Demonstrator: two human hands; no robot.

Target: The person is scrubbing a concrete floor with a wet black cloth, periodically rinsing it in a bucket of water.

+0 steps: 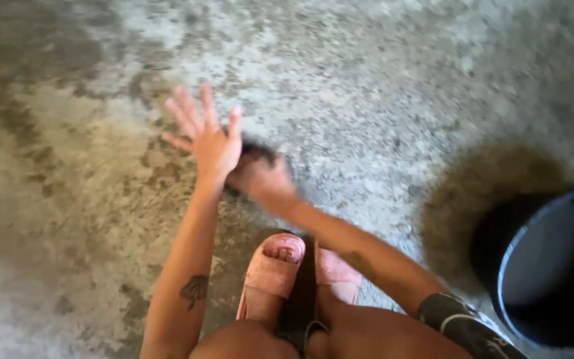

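— Concrete floor, rough and blotched with damp patches, fills nearly everything you look down on. Where are your hands?

— Your left hand hovers flat over the floor, fingers spread wide and grasping nothing. Your right hand sits just beside it, slightly nearer to you and partly tucked under the left wrist.

— Is the right one holding something?

— A small dark thing shows at its far edge, against the floor. It is blurred, so you cannot tell what it is, nor whether your fingers are clenched round it.

— Which way does it lie?

— Straight ahead of your right hand, away from your body, and just right of the left palm. The right hand is the nearer. Its long axis cannot be made out.

— What else is around you?

— Your feet in pink sandals sit below the hands, and a dark bucket stands well apart at your right.
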